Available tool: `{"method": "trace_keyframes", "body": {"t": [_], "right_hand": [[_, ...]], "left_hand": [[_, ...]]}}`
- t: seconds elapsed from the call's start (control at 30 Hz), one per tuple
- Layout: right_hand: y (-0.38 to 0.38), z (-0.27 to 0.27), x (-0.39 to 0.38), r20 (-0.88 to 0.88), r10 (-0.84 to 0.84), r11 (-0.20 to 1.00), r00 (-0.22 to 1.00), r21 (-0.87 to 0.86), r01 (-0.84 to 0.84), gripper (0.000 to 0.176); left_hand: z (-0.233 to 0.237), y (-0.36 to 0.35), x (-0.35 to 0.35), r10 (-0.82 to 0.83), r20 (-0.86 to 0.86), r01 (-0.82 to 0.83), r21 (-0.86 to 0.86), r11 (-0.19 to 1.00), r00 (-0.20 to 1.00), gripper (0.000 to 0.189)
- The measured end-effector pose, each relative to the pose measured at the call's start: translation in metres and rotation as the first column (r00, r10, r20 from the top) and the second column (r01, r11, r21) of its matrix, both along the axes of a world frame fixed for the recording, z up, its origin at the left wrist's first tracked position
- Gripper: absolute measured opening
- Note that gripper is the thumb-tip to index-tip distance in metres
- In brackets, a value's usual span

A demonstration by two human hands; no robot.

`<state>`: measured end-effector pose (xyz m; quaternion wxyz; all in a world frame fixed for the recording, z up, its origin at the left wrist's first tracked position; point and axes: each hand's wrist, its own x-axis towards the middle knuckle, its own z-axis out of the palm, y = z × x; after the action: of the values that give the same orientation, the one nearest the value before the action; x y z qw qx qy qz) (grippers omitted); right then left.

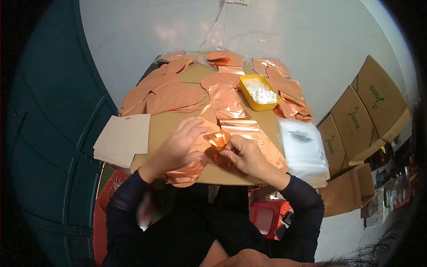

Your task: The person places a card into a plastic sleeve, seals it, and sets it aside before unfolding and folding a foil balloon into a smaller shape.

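Observation:
My right hand point(243, 155) pinches the gathered edge of a copper-coloured foil piece point(218, 139) near the table's front edge. Just left of it, my left hand point(180, 144) is raised with its fingers apart, slightly blurred, and nothing shows in it. Crumpled copper foil point(186, 174) lies below my left hand and hangs at the table edge. Flat foil sheets point(240, 127) are spread behind and beside my right hand. A yellow tub point(259, 107) with white powder stands beyond them.
Stacks of copper foil shapes point(175, 97) cover the table's back and left. Beige cards point(124, 135) lie at the left edge, clear plastic bags point(304, 144) at the right. Cardboard boxes point(356, 118) stand on the right; a red stool point(269, 216) is below the table.

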<state>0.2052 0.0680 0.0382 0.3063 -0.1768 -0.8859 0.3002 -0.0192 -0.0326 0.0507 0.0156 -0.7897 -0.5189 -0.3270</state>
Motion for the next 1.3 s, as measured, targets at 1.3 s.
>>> {"method": "trace_keyframes", "body": {"t": [1.3], "right_hand": [[-0.048, -0.013, 0.025, 0.017, 0.080, 0.794, 0.997, 0.604, -0.074, 0.051]], "left_hand": [[-0.070, -0.027, 0.012, 0.009, 0.055, -0.018, 0.168, 0.986, 0.998, 0.045]]}}
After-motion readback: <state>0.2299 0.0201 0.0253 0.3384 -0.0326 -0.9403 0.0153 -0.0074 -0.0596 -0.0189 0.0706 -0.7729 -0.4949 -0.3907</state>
